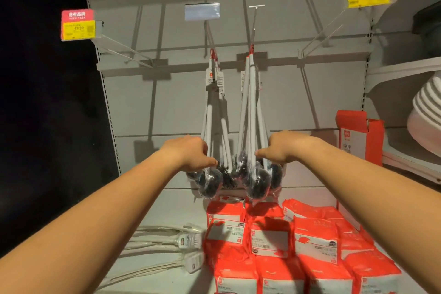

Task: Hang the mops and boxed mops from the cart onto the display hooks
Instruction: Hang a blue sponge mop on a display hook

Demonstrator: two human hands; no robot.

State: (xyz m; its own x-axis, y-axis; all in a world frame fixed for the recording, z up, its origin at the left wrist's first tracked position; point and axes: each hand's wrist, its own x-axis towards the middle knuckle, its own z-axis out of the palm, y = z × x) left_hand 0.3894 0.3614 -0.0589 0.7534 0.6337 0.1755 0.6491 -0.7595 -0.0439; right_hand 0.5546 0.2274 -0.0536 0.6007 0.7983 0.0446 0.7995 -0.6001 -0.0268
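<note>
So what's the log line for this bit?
left hand: on left mops | right hand: on right mops | both bunches hung

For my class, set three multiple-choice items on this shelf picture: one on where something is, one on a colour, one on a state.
1. Where do the red packs lie?
A. on the shelf below the hanging mops
B. on a hook
C. in a cart

2. What colour are the mop handles?
A. blue
B. white
C. green

3. What are the hands doing?
A. resting on the packs
B. holding a price tag
C. reaching to the mops' lower ends

Key: 1 A, the packs sit under the mop heads. 2 B, the handles show white. 3 C, the left hand and right hand are at the bundles just above the heads.
</note>
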